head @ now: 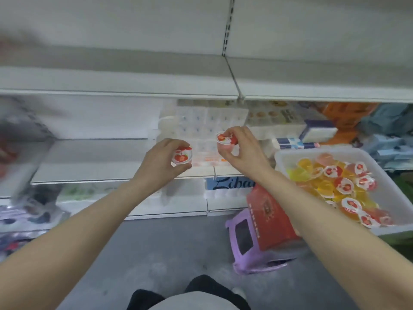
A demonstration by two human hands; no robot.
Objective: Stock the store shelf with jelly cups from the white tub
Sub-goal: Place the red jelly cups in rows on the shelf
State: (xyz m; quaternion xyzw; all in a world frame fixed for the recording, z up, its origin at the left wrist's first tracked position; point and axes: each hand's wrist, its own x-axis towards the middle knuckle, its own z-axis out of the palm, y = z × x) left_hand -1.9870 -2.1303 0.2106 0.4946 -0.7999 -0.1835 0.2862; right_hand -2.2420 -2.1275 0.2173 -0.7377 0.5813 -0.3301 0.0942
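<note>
The store shelf [93,157] fills the view, its white middle board largely bare on the left — by the look of it, stocking has hardly got going, with plenty left to do. At the right, the white tub [377,229], perched over a red box [270,220] on a purple stool [252,249], is loaded with jelly cups [328,182], yellow, orange and strawberry-lidded, heaped loosely. Both arms reach toward the shelf edge. The left hand [159,163] curls its fingers round a strawberry cup [182,155], lid facing up — the right hand [241,146] pinches a second cup [225,140] at its rim, just above the shelf front.
</note>
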